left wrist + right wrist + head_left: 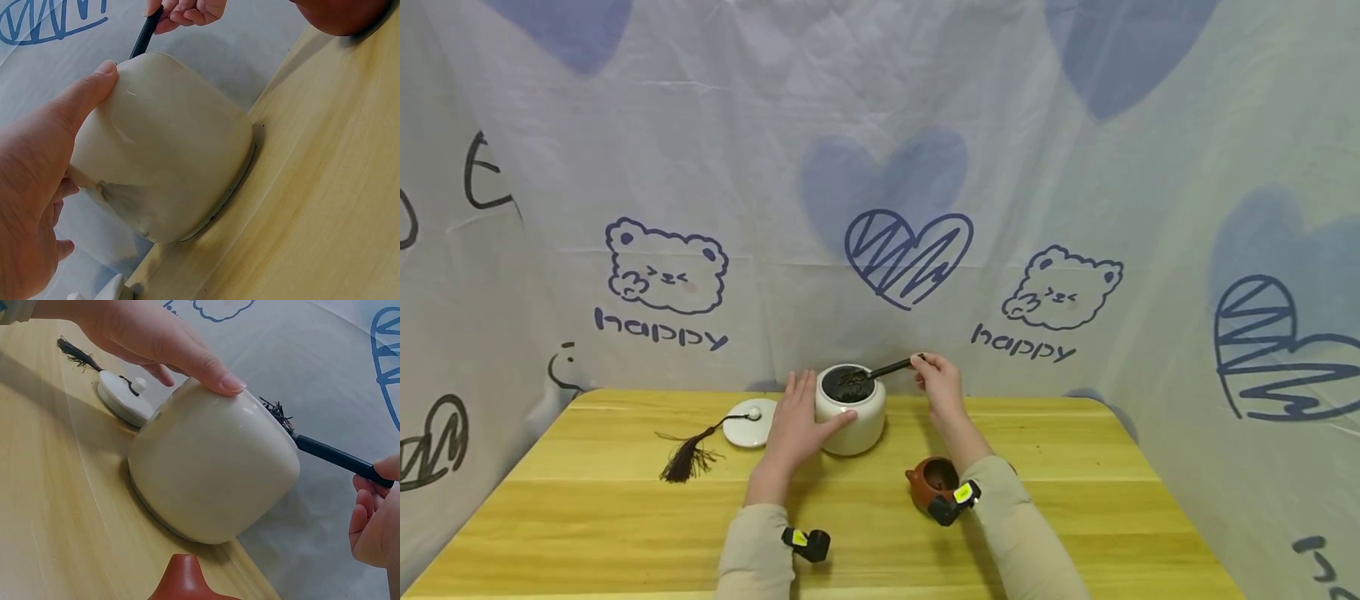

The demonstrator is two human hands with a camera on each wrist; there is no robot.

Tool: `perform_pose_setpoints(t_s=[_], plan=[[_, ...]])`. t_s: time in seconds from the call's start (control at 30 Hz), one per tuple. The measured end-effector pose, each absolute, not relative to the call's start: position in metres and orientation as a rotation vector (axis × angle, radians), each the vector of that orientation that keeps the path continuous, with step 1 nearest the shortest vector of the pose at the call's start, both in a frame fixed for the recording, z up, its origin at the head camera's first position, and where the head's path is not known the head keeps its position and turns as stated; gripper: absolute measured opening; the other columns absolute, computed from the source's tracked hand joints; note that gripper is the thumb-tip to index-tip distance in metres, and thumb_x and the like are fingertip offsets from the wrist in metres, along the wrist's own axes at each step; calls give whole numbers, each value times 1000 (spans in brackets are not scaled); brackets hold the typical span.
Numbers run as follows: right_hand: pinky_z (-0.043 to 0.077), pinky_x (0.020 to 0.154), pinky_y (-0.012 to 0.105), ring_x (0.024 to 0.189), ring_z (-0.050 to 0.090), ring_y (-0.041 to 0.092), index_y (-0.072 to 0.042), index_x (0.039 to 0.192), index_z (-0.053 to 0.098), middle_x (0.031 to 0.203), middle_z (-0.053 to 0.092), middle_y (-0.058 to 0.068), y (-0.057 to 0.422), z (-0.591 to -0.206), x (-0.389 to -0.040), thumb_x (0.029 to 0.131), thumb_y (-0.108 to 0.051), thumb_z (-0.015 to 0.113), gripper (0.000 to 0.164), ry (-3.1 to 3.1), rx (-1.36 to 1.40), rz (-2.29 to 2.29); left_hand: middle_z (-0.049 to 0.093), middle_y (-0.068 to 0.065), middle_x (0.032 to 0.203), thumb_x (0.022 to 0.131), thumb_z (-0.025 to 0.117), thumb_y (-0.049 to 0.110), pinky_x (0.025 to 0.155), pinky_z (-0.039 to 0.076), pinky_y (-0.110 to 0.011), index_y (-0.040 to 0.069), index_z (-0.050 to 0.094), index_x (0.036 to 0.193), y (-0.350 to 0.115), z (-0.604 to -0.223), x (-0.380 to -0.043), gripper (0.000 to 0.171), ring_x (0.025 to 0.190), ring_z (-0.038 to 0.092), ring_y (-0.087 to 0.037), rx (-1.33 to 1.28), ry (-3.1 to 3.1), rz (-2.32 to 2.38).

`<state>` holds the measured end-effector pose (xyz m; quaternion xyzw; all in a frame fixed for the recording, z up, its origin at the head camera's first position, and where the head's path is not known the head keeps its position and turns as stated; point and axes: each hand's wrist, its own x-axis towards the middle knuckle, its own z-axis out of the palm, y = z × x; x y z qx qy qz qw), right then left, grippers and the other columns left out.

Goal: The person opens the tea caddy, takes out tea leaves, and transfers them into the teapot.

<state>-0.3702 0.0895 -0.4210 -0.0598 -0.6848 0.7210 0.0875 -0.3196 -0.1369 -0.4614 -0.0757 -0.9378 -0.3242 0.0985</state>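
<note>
Resting against the left side of a white jar (856, 432), the left hand (796, 423) has its fingers extended rather than clenched, with the thumb laid across the jar's near face just below the rim. The jar stands upright towards the far edge of the wooden table (625, 508), near the middle, its mouth uncovered and dark leaves (852, 379) showing inside. From the right, the right hand (942, 390) pinches the end of a slim black-handled scoop (893, 367) between thumb and fingers; the scoop slants down leftward over the rim, its tip among the leaves.

Just left of the left hand lies a round white lid (747, 432) with a knob, and a dark tassel (687, 458) trails from it onto the wood. Nearer, on the right, sits a reddish-brown teapot (917, 490), lidless, its spout pointing left, partly hidden by the right forearm. Behind everything hangs a pale cloth (775, 192) printed with blue hearts and bear faces.
</note>
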Motion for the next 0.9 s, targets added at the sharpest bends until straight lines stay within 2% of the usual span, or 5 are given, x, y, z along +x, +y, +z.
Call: perform_pose_setpoints(t_s=[0.33, 0.63, 0.9], plan=[[47, 71, 22, 76, 54, 14, 0, 114, 66, 85, 66, -4, 93, -416, -367, 95, -20, 64, 28, -2042, -154, 2171, 16, -19, 163, 81, 61, 70, 122, 14, -56, 0, 17, 155, -136, -460, -319, 110, 153, 2, -35, -219, -2782, -949], [47, 68, 22, 70, 53, 11, 2, 107, 66, 79, 63, -6, 96, -402, -358, 94, -15, 63, 21, -1965, -96, 2203, 17, -19, 162, 81, 58, 73, 122, 14, -57, 0, 17, 155, -136, -465, -320, 112, 152, 4, -37, -219, -2772, -943], [48, 68, 20, 73, 55, 13, 1, 106, 64, 77, 59, -7, 114, -386, -343, 95, -16, 63, 21, -1953, -46, 2191, 16, -19, 162, 80, 58, 73, 122, 15, -57, 0, 17, 155, -136, -464, -321, 112, 152, 4, -37, -228, -2762, -947]])
